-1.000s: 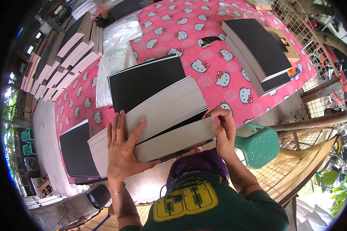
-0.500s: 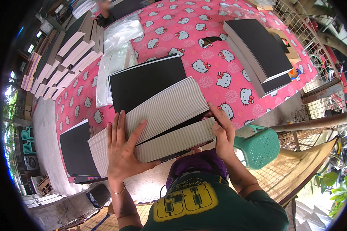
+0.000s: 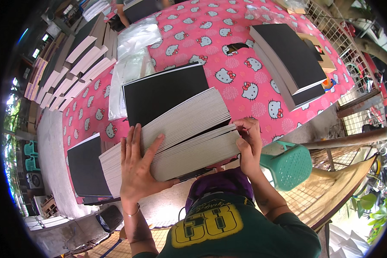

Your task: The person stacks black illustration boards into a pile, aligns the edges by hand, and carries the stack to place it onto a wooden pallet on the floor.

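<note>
A thick row of pale-edged sheets (image 3: pixel 189 114) lies across the near side of the table, fanned toward its left end. A narrow dark gap splits it from a nearer bundle of the same sheets (image 3: pixel 193 152). My left hand (image 3: pixel 138 174) rests across both with fingers spread and thumb stretched along the near side. At the right end, my right hand (image 3: pixel 248 142) has its fingers curled over the near bundle's edge, thumb against its end face. Behind the row lies a flat black cover (image 3: pixel 165 88).
Another black-covered stack (image 3: pixel 88 167) sits at the near left corner, and thick black-topped blocks (image 3: pixel 288 56) at the right. Tall piles of similar blocks (image 3: pixel 84 53) stand far left beside clear plastic bags (image 3: pixel 133 69). A green stool (image 3: pixel 288 165) is near right. Another person's arm (image 3: pixel 122 15) shows at the back.
My right fingers have curled in from stretched out over the end. Several sheets have come from the far part onto the near bundle, narrowing the dark gap. My left hand stays put.
</note>
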